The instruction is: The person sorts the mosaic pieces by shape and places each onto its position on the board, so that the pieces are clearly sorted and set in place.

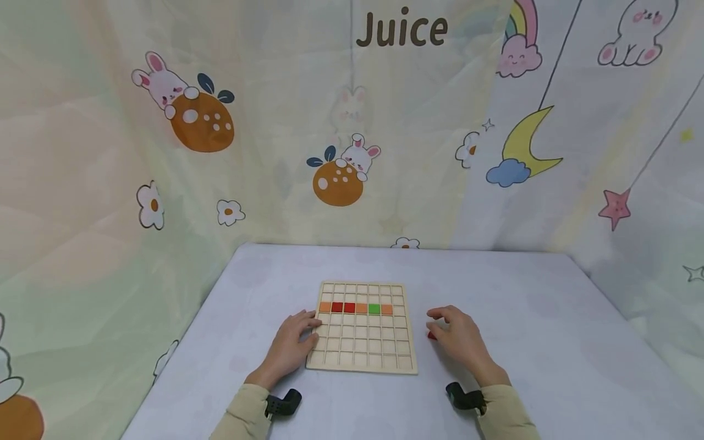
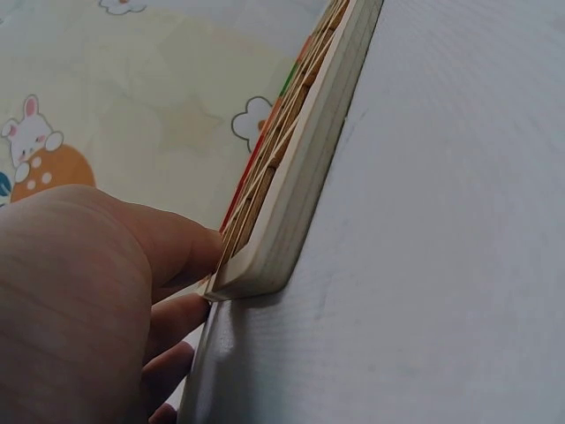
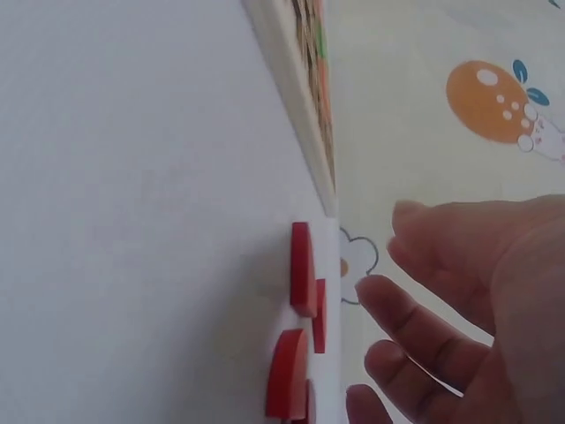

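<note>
A pale wooden grid board (image 1: pixel 363 346) lies flat on the table. One row in its upper part holds small square tiles: orange, a pair of red (image 1: pixel 343 307), orange, a green one (image 1: pixel 374 308) and orange. My left hand (image 1: pixel 289 342) rests against the board's left edge, fingertips touching the rim; in the left wrist view the thumb lies at its corner. To the right of the board, my right hand (image 1: pixel 461 336) hovers with thumb and fingers apart and nothing between them. Below it are several red pieces (image 3: pixel 302 269) on the table, mostly hidden by the hand in the head view.
The white table (image 1: pixel 522 318) extends around the board on all sides. Behind it and at both sides hangs a printed cloth (image 1: pixel 275 122) with rabbits, oranges, flowers and a moon. Each wrist wears a black camera mount (image 1: pixel 284 403).
</note>
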Motion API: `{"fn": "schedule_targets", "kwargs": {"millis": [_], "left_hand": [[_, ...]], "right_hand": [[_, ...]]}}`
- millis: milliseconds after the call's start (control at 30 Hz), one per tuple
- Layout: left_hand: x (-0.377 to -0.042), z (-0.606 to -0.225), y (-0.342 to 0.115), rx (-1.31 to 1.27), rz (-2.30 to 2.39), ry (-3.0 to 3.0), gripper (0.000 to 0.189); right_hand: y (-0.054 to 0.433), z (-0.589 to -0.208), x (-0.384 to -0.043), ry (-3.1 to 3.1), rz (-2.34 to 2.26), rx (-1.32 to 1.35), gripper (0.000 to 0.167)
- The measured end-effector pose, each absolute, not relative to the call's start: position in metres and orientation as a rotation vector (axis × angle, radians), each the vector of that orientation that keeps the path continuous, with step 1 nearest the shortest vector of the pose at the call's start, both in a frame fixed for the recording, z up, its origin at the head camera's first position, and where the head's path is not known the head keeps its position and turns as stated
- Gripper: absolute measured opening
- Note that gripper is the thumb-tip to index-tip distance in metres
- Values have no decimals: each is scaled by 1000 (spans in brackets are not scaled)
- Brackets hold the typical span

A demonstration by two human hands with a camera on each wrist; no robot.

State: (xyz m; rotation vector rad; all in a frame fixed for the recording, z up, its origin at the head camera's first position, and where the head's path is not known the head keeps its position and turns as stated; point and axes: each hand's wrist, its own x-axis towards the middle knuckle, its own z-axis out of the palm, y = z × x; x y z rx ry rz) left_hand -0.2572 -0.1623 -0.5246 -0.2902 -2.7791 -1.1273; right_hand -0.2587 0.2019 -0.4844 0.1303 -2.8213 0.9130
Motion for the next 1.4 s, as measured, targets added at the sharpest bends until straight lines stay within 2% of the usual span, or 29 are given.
{"fn": "schedule_targets", "kwargs": {"millis": [800,1133,1400], "left_hand": [[-257,-523,-164,-298,-1142,-2772,24],[-257,-524,-162,-292,-1146,-2774,23],[-256,-523,-164,-303,-1147,-2768,23]], "right_hand": [[251,-488,-255,-2847,924,-164,31],[264,-487,-251,-2890,883,-229,27],[267,-485,-250,-2993,893,-262,35]]}}
